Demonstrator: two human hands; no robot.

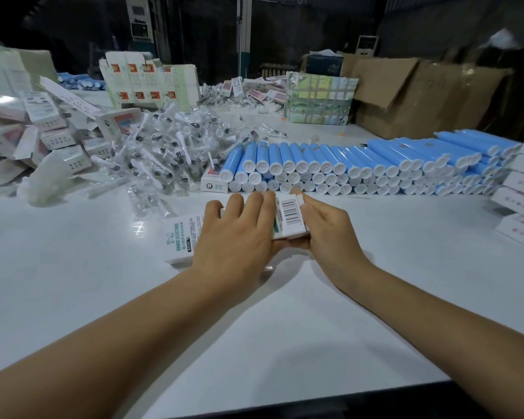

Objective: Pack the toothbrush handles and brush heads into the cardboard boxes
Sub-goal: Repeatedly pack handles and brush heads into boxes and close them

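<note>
Your left hand lies across the white cardboard box on the table, fingers nearly straight and pressing down on it, while your right hand curls round the barcode end, thumb beneath and fingertips at the flap. If that end flap is not yet tucked, and it cannot be told from here, pushing it crooked could crease the card or let the contents slide out. A careless sweep forward could also knock the stacked blue toothbrush handles just beyond your fingers, or scatter the bagged brush heads heaped to their left.
</note>
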